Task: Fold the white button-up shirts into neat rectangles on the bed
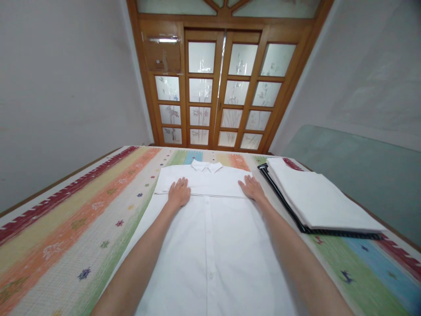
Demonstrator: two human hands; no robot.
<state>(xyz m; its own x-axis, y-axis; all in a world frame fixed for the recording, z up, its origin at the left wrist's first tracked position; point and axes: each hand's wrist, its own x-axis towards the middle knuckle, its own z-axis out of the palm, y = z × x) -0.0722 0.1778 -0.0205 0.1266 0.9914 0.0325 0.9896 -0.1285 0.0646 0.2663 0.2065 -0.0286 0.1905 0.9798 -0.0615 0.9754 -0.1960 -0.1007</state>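
A white collared shirt lies front side up, its button placket running down the middle and its collar at the far end. Across the chest is a flat folded band of white cloth, which looks like the sleeves laid crosswise. My left hand rests flat on the left part of this band, fingers extended. On the right part, near the shirt's shoulder, my right hand lies flat with its fingers spread. Neither hand grips the cloth. The shirt's near end runs out of view.
A stack of folded white garments lies to the right, on top of a folded black striped garment. Under everything spreads a multicoloured striped cover. Walls stand on both sides, with a wooden glass-paned door beyond the far edge.
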